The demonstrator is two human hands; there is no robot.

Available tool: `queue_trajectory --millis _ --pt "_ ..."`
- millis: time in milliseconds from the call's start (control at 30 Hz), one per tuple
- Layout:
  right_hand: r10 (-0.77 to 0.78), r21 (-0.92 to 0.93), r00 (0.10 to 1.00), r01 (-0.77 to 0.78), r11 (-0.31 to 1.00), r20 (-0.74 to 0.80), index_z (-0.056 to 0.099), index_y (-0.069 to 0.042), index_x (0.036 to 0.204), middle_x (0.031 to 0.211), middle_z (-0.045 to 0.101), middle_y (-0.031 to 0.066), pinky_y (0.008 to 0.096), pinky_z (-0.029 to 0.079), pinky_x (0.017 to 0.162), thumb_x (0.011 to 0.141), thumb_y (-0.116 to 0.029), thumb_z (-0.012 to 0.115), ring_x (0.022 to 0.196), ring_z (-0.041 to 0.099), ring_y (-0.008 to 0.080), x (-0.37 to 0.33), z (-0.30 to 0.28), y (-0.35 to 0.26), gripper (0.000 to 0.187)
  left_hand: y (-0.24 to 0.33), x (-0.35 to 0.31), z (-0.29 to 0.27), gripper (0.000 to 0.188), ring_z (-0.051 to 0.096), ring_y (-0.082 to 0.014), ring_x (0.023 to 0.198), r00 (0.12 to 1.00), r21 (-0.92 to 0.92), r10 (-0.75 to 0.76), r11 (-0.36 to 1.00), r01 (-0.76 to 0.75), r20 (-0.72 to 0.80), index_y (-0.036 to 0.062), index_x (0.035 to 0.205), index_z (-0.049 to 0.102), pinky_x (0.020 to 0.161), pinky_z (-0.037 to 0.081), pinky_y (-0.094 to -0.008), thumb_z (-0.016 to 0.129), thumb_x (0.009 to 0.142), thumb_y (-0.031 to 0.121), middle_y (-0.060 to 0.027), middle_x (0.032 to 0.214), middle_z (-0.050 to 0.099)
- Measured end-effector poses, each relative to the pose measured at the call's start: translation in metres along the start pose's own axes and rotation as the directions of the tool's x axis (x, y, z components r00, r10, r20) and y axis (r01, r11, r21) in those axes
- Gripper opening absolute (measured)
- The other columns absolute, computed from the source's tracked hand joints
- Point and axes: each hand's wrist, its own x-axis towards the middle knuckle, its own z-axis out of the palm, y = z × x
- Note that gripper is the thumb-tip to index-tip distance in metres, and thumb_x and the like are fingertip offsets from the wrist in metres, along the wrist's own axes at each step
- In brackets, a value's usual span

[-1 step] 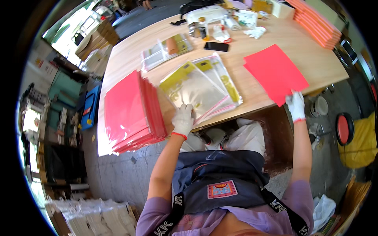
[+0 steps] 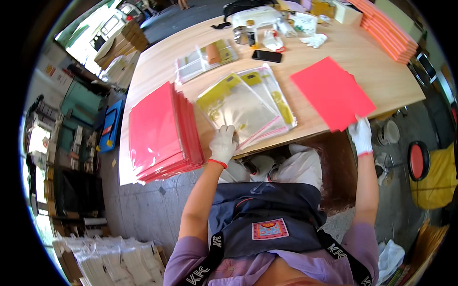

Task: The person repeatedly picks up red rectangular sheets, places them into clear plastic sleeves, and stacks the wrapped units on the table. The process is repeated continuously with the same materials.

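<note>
My right hand (image 2: 361, 136), in a white glove, pinches the near corner of some red sheets (image 2: 331, 93) at the table's right front. The sheets overlap slightly out of line. My left hand (image 2: 223, 144), gloved too, has its fingers curled at the near left corner of a clear plastic bag (image 2: 238, 107) with a yellow-green printed band. That bag lies fanned over more bags (image 2: 279, 102) of the same kind. Left of my left hand rises a tall stack of red sheets in clear bags (image 2: 157, 128), its edges uneven.
A bundle of bags with a brown roll (image 2: 213, 54) lies behind. Beyond are a black phone (image 2: 267, 56), a bottle (image 2: 251, 34), a spare glove (image 2: 315, 41) and a white-and-red glove (image 2: 273, 41). Orange-pink stacks (image 2: 386, 33) stand far right. A stool (image 2: 416, 160) is at right.
The red sheets under my right hand have turned a little to the left, and the lower sheet now peeks out on the right side. My left hand stays at the bag's corner.
</note>
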Motion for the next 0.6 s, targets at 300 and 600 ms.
queue_trajectory --millis 300,600 --pt "0.610 -0.066 0.760 -0.613 0.788 0.226 0.051 0.001 0.099 0.062 0.055 0.0029 0.0198 0.036 0.032 0.084 -0.013 0.049 0.037 0.046 0.0079 -0.130 0.072 0.019 0.021 -0.010 -0.014 -0.005 0.013 0.055 -0.0269 0.089 0.991 -0.151 -0.062 0.988 0.044 -0.117 0.0104 0.083 0.058 0.071 0.047 -0.0399 0.057 0.071 0.008 -0.0067 0.088 0.056" --pt "0.516 0.216 0.855 -0.514 0.830 0.054 0.046 -0.001 0.119 0.106 0.059 0.0099 0.0257 0.052 0.059 0.085 -0.010 0.051 0.081 0.063 0.0180 -0.155 0.085 0.064 0.035 -0.019 -0.008 -0.024 0.028 0.058 -0.0250 0.074 0.991 -0.537 0.075 0.835 -0.122 -0.108 0.0091 0.095 0.059 0.063 0.047 -0.0325 0.047 0.074 -0.004 -0.0075 0.088 0.057"
